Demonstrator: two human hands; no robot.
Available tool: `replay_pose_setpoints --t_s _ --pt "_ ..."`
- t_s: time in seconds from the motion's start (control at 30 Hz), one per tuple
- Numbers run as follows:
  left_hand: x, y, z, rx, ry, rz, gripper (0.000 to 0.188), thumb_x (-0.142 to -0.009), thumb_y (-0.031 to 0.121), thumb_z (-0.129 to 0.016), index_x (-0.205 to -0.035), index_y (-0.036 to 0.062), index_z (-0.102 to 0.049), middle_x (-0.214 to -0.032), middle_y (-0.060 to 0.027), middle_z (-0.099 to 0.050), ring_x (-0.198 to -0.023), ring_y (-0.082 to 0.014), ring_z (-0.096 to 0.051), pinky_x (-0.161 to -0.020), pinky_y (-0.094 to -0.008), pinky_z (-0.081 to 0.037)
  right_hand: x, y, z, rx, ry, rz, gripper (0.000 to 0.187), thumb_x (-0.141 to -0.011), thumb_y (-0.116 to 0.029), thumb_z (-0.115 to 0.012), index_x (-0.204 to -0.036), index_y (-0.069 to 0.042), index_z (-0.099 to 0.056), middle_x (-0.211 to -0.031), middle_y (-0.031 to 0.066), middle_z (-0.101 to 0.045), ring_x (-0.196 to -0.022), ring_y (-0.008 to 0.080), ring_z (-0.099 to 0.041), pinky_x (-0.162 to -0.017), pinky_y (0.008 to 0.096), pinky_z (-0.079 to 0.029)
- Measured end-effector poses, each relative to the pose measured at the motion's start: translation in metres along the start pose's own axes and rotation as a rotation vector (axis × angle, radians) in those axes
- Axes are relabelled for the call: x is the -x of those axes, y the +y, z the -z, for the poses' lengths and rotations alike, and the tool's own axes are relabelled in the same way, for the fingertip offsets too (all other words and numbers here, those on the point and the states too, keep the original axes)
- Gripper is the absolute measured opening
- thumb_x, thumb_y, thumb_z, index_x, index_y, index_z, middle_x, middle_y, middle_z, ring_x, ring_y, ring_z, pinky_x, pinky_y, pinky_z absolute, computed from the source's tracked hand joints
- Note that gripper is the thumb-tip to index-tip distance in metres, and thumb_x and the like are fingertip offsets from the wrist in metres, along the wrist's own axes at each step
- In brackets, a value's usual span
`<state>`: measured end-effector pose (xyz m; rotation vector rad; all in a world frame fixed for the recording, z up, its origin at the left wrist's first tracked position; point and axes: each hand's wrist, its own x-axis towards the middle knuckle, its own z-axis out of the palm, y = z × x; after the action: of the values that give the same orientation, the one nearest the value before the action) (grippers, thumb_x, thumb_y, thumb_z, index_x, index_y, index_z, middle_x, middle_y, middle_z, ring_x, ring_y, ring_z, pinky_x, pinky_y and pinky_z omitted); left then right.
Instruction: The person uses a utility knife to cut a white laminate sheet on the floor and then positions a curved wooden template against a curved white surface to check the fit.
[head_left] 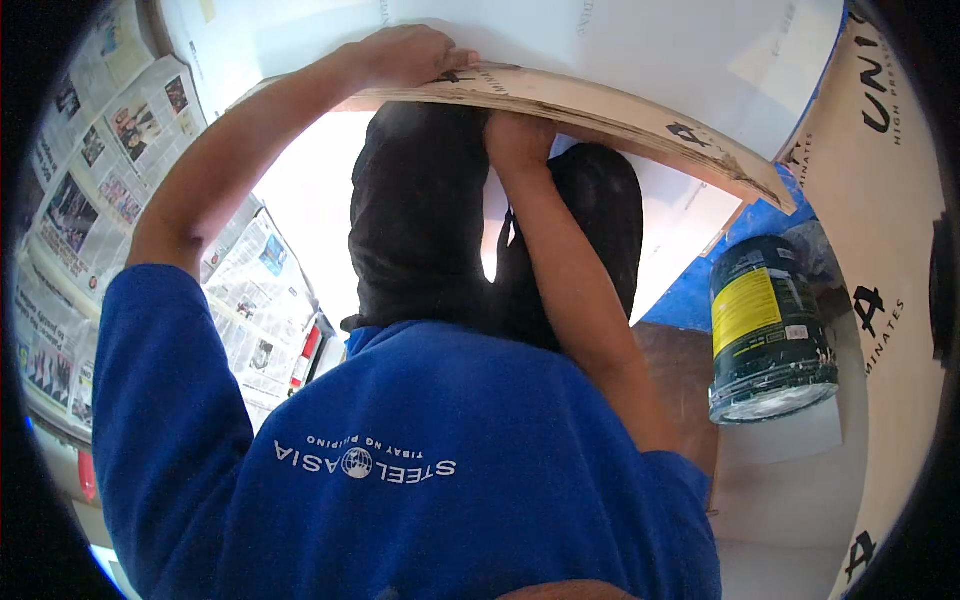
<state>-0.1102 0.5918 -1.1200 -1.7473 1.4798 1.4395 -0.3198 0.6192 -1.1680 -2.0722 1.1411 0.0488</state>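
A thick pale board (600,105) with a layered wooden edge lies across my knees, under a large white sheet surface (640,35). My left hand (410,55) is on top of it near the edge, its fingers curled and closed; whatever they may hold is hidden. Between my knees, my right hand (520,138) reaches up to the board's underside. Its fingers are out of sight behind the edge, so their grip does not show. Dark trousers (420,210) cover my bent legs below the board.
A dark green paint bucket (770,330) with a yellow label stands at the right, smeared white at its rim. Beyond it rises a pale printed panel (900,240). Newspaper sheets (110,200) cover the left side. Blue sheeting (690,290) lies by the bucket.
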Motion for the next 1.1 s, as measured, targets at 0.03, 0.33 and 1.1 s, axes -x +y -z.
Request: replay_pose_setpoints --t_s 0.03,0.33,1.1 --pt "0.001 -0.006 -0.004 -0.013 0.025 -0.024 0.066 -0.102 0.055 -0.031 -0.098 0.0015 -0.069 -0.091 -0.0235 -0.068 -0.091 -0.0397 -0.065 -0.086 -0.0509 -0.047 0.001 0.000 -0.001 -0.010 -0.003 -0.011 0.032 -0.091 -0.019 -0.048 -0.113 -0.001 -0.063 -0.115 0.0212 -0.063 -0.111 0.0393 -0.058 -0.095 0.0512 -0.044" --pt "0.024 -0.074 -0.012 -0.108 0.000 -0.009 0.059 -0.103 0.050 -0.029 -0.101 0.0040 -0.066 -0.082 -0.0211 -0.067 -0.083 -0.0382 -0.067 -0.081 -0.0518 -0.050 0.001 0.010 -0.016 -0.038 0.096 -0.021 0.035 -0.094 -0.024 -0.045 -0.114 -0.001 -0.063 -0.114 0.0233 -0.063 -0.112 0.0417 -0.056 -0.095 0.0525 -0.044" --pt "0.087 -0.231 -0.029 -0.175 -0.071 0.111 0.046 -0.103 0.045 -0.034 -0.114 0.0114 -0.063 -0.093 -0.0185 -0.068 -0.092 -0.0384 -0.065 -0.083 -0.0499 -0.050 -0.001 -0.001 -0.002 0.023 0.121 -0.027 0.027 -0.087 -0.019 -0.057 -0.106 -0.002 -0.069 -0.104 0.0195 -0.067 -0.100 0.0406 -0.061 -0.089 0.0537 -0.043"
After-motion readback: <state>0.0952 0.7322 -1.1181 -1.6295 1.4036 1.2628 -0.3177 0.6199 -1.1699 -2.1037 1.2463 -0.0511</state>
